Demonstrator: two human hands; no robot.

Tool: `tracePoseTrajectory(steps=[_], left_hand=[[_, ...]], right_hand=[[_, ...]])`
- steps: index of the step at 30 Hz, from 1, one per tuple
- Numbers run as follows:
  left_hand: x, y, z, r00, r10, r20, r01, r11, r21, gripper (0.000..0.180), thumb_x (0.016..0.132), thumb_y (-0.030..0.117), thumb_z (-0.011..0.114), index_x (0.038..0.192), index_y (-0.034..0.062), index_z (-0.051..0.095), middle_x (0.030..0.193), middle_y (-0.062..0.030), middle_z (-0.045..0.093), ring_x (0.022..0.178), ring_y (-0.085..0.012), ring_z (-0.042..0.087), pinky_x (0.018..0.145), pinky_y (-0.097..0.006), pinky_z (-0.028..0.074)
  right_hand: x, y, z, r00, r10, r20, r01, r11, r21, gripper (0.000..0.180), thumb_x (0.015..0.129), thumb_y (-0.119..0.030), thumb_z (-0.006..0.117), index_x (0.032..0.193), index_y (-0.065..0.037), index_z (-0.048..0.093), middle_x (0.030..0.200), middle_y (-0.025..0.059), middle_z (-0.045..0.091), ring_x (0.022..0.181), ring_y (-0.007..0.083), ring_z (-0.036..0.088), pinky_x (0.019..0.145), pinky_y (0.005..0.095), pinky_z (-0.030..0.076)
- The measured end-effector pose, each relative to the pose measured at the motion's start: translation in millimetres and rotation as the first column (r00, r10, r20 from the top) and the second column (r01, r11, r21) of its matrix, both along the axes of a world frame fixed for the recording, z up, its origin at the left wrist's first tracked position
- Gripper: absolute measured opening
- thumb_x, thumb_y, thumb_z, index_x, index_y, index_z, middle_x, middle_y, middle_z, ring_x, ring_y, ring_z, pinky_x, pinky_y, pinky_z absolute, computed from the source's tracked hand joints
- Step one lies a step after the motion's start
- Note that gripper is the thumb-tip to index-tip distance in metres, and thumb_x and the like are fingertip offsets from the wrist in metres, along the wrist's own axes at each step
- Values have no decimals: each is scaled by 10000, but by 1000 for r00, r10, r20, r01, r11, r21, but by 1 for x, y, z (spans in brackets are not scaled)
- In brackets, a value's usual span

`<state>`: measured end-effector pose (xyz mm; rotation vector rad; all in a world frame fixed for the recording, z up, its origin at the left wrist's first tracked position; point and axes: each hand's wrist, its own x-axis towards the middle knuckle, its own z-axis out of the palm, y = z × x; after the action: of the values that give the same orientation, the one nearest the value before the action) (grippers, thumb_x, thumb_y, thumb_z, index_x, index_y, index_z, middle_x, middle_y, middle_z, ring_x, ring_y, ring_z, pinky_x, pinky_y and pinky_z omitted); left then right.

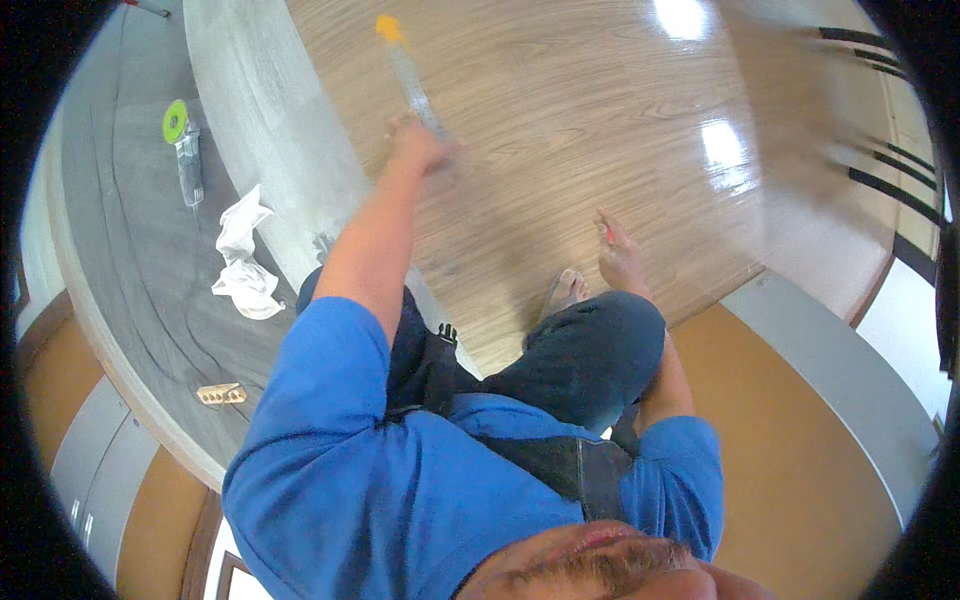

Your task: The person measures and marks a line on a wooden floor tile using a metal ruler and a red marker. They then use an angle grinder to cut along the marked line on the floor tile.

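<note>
The person wears a bright blue short-sleeved shirt (350,470), its sleeves ending above the elbows and leaving both forearms bare. Dark blue trousers (590,345), perhaps denim, though the view is too soft to be sure, cover the legs. A broad black strap or harness (560,465) crosses the chest, with a small black clip near the waist. One bare foot (566,292) shows, without shoe or sock.

A single head-worn fisheye view looks steeply down from above the person's own shoulders, close over the body. It faces forward and down onto the wood floor (560,110) beyond the hands. Straight edges bow toward the dark circular rim, and the forearms enter from the lower middle.
</note>
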<state>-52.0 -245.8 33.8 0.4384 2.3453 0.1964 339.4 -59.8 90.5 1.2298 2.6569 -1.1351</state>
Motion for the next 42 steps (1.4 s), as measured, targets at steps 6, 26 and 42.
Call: tracePoseTrajectory(steps=[6, 26, 42], left_hand=[[-26, -21, 0, 989, 147, 30, -149, 985, 87, 1304, 711, 802, 776, 1573, -76, 343, 1549, -328, 458, 1450, -422, 465, 1195, -461, 392], [2, -16, 50, 936, -300, 183, 346, 877, -334, 1074, 813, 620, 784, 1596, 13, 369, 1595, -298, 414, 1493, -421, 401, 1223, -440, 355], [102, -9, 36, 556, -831, -18, 733, 500, -461, 1201, 725, 565, 884, 1673, 249, 217, 1748, -175, 105, 1599, -390, 162, 1269, -595, 197]], right_hand=[[-6, 11, -46, 878, 477, 47, -477, 861, 177, 644, 865, -39, 685, 1480, -163, 540, 1470, 166, 581, 1300, 408, 588, 1029, 489, 508], [27, -40, -159, 863, 421, -279, -345, 895, 283, 594, 958, -189, 661, 1528, -162, 496, 1569, 160, 512, 1524, 335, 390, 1217, 520, 305], [23, -40, -153, 853, 436, -289, -337, 880, 334, 603, 934, -177, 711, 1504, -153, 516, 1549, 138, 542, 1493, 320, 440, 1202, 496, 336]])
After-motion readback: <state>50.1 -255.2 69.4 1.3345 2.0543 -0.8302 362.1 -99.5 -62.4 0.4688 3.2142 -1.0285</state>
